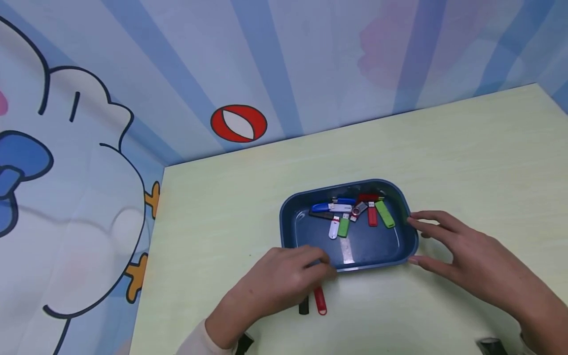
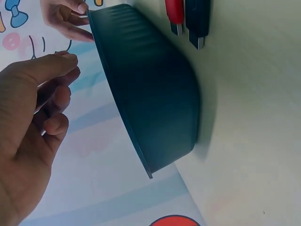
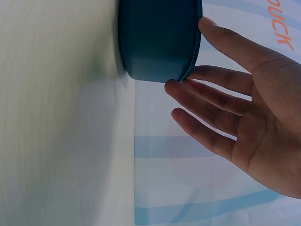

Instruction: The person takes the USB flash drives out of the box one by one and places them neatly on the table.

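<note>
A dark blue tray [image 1: 377,249] holds several USB sticks, among them a light green one [image 1: 384,214], a red one [image 1: 372,215], a white one [image 1: 334,229] and a silver swivel one [image 1: 359,209]. My left hand [image 1: 288,276] is over the tray's near left rim, fingers loosely bent; the left wrist view shows nothing between thumb and fingers. Below it on the table lie a red USB stick [image 1: 320,301] and a black USB stick [image 1: 303,305], partly covered by the hand. With extended fingers, my right hand [image 1: 470,251] touches the tray's right end at the rim.
The pale table [image 1: 213,212] meets a printed backdrop [image 1: 324,64] along its far and left edges. Dark objects [image 1: 491,345] show at the bottom near each wrist.
</note>
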Motion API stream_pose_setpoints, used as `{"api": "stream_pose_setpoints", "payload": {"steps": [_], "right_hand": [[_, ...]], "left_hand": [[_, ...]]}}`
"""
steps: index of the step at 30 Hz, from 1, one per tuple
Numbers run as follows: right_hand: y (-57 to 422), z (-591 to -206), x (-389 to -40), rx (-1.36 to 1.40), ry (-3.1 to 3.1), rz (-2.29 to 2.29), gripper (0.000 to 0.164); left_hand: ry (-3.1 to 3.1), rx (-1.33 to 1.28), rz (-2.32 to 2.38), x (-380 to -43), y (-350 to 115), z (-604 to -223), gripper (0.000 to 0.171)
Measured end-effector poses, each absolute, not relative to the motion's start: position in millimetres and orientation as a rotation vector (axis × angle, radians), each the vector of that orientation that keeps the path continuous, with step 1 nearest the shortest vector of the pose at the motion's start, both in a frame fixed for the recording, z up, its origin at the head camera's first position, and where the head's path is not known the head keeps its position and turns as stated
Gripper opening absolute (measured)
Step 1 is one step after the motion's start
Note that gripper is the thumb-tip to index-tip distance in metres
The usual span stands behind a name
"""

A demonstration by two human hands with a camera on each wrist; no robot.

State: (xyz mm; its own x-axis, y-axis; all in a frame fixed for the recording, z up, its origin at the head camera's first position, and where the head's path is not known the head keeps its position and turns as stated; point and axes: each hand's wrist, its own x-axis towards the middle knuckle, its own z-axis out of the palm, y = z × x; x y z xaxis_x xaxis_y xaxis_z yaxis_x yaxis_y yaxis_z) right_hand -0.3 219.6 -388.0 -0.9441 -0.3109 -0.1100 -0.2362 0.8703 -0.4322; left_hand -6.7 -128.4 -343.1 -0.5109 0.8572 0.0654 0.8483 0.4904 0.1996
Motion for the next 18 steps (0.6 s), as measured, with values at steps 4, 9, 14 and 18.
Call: {"api": "stream_pose_setpoints", "payload": {"steps": [4, 9, 14, 18], "right_hand": [[219.3, -388.0, -0.3, -0.407, 2.857, -0.629, 0.07], [219.7, -387.7, -0.2, -0.4, 2.85, -0.629, 0.071], [218.0, -387.0, -0.2, -0.403, 2.855, -0.617, 0.07], [218.1, -386.6, 0.0, -0.405, 2.86, -0.615, 0.071]], "left_hand": [[2.711, 1.505, 0.325, -10.4, -130.4, -342.2, 0.024], [2.745, 1.489, 0.327, -14.7, -130.7, -342.4, 0.025], [2.78, 1.49, 0.3, -18.9, -128.8, -343.3, 0.023], [2.805, 1.46, 0.257, -22.2, -128.0, -343.2, 0.023]]}}
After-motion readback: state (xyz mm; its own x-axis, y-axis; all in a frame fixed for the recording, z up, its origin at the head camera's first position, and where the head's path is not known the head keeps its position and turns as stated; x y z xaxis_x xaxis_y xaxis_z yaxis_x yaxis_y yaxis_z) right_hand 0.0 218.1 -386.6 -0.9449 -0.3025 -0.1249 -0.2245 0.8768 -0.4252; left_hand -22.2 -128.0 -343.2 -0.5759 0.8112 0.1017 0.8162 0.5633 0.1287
